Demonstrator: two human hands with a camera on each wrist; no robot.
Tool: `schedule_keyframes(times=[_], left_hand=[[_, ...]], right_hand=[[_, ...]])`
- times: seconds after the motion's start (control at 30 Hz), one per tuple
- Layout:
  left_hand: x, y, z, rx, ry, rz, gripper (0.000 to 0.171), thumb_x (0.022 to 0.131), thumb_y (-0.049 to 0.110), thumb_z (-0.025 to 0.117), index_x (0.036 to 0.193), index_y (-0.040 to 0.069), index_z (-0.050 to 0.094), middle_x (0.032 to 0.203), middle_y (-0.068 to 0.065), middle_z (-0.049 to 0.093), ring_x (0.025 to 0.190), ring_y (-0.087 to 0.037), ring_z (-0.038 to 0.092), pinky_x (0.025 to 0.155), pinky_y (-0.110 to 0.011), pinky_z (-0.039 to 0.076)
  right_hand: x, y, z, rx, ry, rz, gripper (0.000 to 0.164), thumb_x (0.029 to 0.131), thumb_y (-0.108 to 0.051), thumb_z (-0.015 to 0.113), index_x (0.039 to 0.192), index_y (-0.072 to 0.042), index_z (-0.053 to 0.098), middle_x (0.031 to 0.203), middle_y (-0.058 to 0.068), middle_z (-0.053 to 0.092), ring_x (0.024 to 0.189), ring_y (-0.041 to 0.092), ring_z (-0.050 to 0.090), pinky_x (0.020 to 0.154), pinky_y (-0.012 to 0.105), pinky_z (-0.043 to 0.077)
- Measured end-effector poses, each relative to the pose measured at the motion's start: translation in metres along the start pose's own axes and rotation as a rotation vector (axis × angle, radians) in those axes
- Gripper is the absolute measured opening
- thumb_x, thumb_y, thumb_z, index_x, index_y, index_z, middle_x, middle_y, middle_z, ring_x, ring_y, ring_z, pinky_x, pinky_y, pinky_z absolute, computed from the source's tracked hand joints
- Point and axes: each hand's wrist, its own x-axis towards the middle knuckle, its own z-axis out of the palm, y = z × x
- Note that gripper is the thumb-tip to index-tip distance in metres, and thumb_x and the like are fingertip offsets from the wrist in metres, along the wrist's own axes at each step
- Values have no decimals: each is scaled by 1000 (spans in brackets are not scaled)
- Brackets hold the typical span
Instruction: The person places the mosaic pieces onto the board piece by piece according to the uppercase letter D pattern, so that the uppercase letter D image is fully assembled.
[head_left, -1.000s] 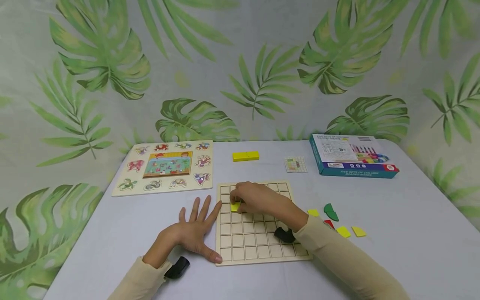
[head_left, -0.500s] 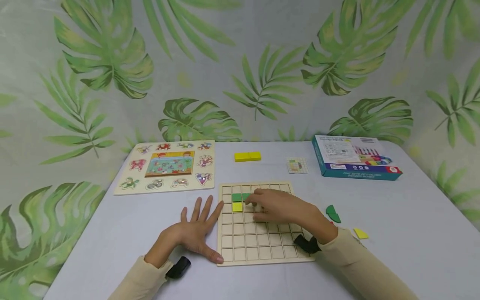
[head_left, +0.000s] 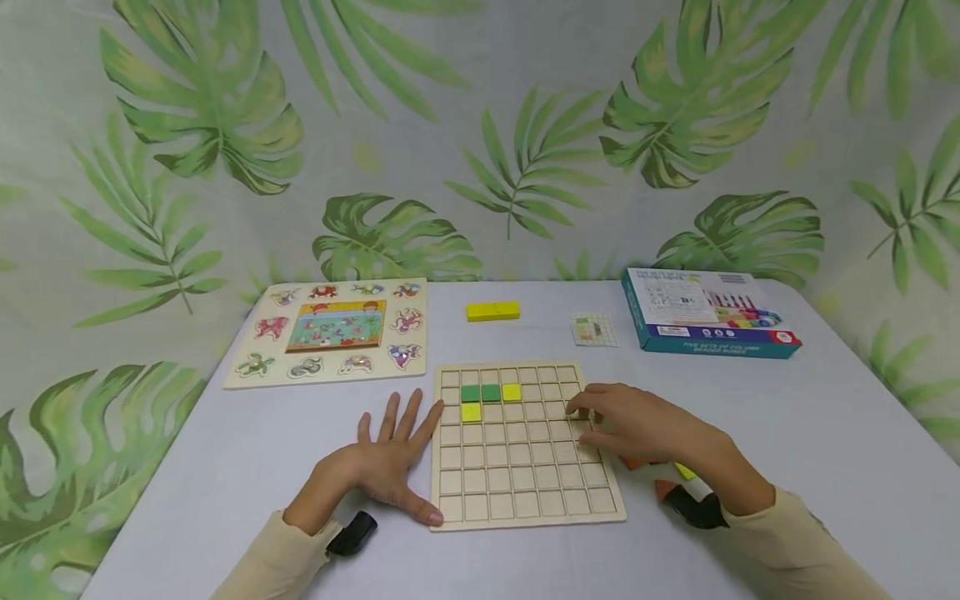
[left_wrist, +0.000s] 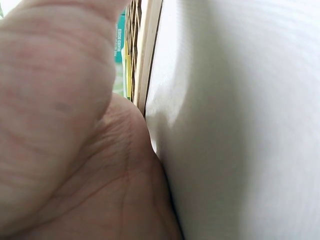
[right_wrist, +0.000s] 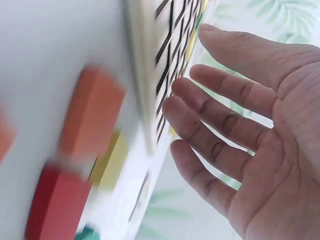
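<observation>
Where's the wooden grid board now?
In the head view, the wooden grid board is lower centre, left hand at its left edge, right hand at its right edge.

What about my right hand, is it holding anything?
No, the right wrist view shows the right hand open, with nothing in its grasp.

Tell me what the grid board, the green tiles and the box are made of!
Grid board: probably wood, matte, from its plain, pale tan surface.
Green tiles: smooth-looking painted wood or plastic, I can't tell which; the even colour fits both.
Box: likely cardboard, smooth and printed, judging by its pictures, lettering and crisp edges.
</observation>
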Motion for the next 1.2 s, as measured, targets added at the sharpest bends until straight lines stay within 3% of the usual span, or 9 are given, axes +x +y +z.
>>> schedule_keyframes(times=[0.27,0.5,0.67,0.97,1.2], left_hand=[[1,2,3,0,21,-10,144,62,72,82,161,22,-10,165,-16,-24,149,-45,-26,109,-77,-11],[-2,3,4,-24,30,3,146,59,77,80,162,24,-9,166,-16,-23,149,-45,-25,109,-77,-13],[-2,1,3,-31,20,13,148,56,83,76,161,25,-11,165,-16,-25,149,-44,-27,109,-76,-15],[-3,2,3,3,36,-8,145,61,75,81,161,21,-10,165,-17,-24,149,-46,-24,109,-78,-10],[0,-2,4,-27,14,23,146,59,81,76,161,24,-11,165,-17,-26,147,-45,-29,108,-76,-14]], right_hand=[[-12,28,-13,47,24,95,41,88,-30,78,125,-16,66,109,-3,66,98,16,61,84,37,55],[-14,44,-17,81,-34,130,42,84,-25,82,122,-12,67,111,1,67,99,21,62,86,41,55],[-17,49,-17,93,-60,141,39,83,-22,82,119,-11,69,111,0,67,99,21,61,87,41,55],[-16,51,-17,114,-81,157,33,81,-19,84,112,-17,73,112,0,65,101,21,61,86,41,56],[-18,49,-19,131,-89,166,26,82,-17,83,105,-18,73,111,1,65,102,23,60,85,40,56]])
